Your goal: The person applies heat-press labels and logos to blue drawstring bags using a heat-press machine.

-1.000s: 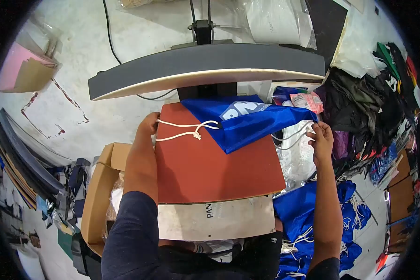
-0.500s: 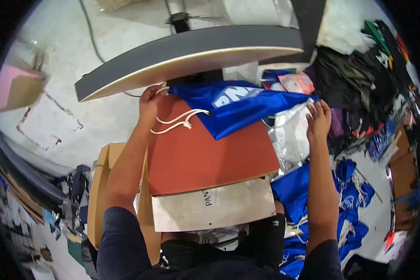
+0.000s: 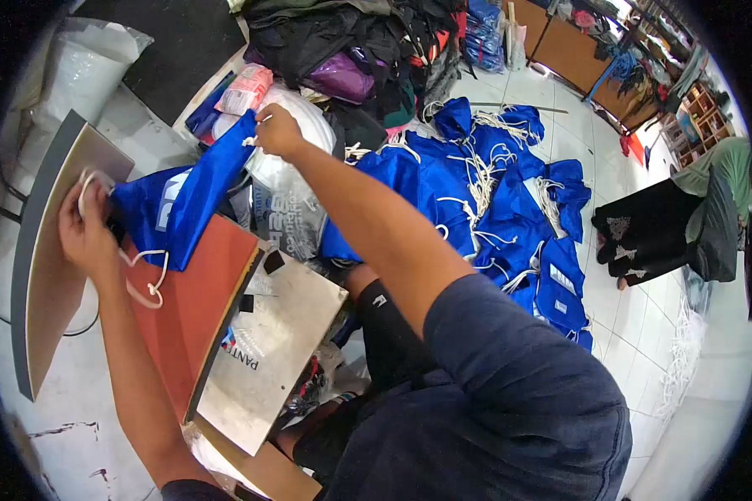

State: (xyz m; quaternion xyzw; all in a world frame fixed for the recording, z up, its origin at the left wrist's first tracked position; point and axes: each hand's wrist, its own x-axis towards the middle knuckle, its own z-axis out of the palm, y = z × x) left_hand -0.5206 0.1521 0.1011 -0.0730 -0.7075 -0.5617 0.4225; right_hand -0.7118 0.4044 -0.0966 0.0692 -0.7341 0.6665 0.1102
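A blue drawstring bag [image 3: 207,190] with white lettering stretches between my two hands, above a red-brown padded board [image 3: 196,305]. My left hand [image 3: 90,230] is closed on the cord at one corner, beside the curved grey-edged panel [image 3: 38,275]. At the opposite corner my right hand [image 3: 278,132] pinches the knotted white cord end. A loop of white cord [image 3: 154,290] hangs from the bag over the red-brown surface.
Many blue drawstring bags [image 3: 409,188] with white cords lie piled on the tiled floor to the right. A clear plastic bag [image 3: 288,213] and dark bags [image 3: 326,42] are beyond. A pale board [image 3: 267,351] juts out near my legs. Another person's dark clothing [image 3: 652,221] shows at far right.
My view has swung to the right, bringing the floor pile and another person into sight. Both hands still hold the blue bag stretched between them.
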